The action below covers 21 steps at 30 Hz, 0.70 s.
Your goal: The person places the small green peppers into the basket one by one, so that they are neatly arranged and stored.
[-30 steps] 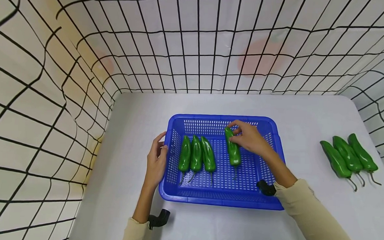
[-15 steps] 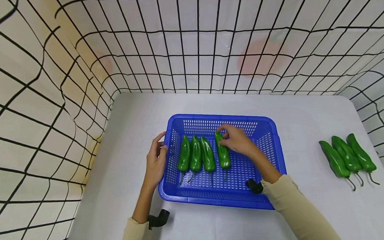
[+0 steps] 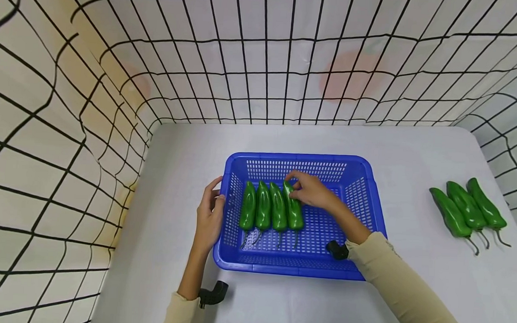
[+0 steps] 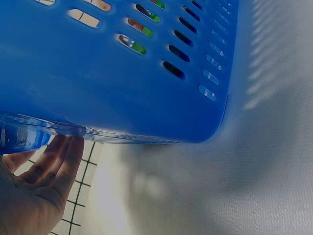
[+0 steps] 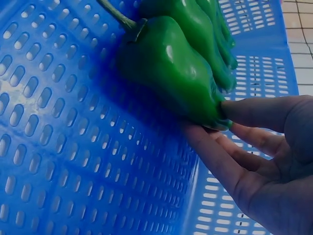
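Head view, and the right hand [image 3: 311,189] has slid its green pepper [image 3: 294,214] leftward inside the blue basket [image 3: 288,270], closing the gap of half a second ago, so it now lies right alongside the row of three [image 3: 263,210], whose nearest member has shifted left and straightened. That grip is a pinch, thumb and fingers on the pepper's narrow end, while the left hand [image 3: 210,220] stays at the left rim, fingers extended and touching, and three loose peppers [image 3: 466,205] lie unmoved on the worktop [image 3: 189,148].
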Each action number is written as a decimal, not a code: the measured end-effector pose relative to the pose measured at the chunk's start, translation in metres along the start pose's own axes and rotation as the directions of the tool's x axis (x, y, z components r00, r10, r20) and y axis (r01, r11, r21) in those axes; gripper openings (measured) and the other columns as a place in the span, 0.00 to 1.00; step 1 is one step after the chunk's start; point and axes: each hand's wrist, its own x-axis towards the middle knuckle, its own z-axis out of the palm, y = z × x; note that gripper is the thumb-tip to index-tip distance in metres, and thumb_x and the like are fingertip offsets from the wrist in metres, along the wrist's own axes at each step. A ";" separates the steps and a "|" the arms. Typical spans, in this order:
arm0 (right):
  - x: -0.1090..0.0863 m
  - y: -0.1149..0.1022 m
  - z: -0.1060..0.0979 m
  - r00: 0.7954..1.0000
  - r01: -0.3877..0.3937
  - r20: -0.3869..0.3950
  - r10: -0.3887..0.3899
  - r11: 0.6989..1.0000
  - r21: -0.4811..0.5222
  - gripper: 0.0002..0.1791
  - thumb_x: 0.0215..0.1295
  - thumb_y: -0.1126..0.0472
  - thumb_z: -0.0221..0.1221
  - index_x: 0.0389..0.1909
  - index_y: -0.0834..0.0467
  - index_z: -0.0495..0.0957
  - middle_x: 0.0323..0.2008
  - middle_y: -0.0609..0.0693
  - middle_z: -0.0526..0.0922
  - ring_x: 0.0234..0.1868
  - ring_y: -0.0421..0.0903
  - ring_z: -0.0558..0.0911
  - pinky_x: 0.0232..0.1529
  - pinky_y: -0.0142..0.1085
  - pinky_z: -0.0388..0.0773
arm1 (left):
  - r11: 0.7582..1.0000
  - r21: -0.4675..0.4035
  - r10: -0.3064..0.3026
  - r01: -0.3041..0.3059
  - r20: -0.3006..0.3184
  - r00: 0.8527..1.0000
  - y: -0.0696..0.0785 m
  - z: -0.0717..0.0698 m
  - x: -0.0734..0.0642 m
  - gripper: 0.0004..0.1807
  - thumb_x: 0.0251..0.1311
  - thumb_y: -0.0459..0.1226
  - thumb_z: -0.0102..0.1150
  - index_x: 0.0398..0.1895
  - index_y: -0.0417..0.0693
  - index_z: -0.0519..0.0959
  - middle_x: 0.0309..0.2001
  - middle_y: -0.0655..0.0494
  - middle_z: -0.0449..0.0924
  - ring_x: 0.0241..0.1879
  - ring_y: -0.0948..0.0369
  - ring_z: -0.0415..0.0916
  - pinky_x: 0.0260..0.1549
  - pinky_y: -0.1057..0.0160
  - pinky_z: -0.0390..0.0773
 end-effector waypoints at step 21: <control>-0.009 0.003 -0.012 1.000 0.025 -0.016 -0.025 0.999 -0.042 0.22 0.65 0.68 0.57 0.60 0.69 0.71 0.39 0.62 0.83 0.33 0.57 0.82 0.30 0.38 0.79 | 1.000 -0.004 0.000 0.000 0.011 1.000 0.040 -0.003 -0.006 0.25 0.72 0.27 0.40 0.72 0.39 0.64 0.49 0.33 0.79 0.41 0.42 0.81 0.33 0.51 0.84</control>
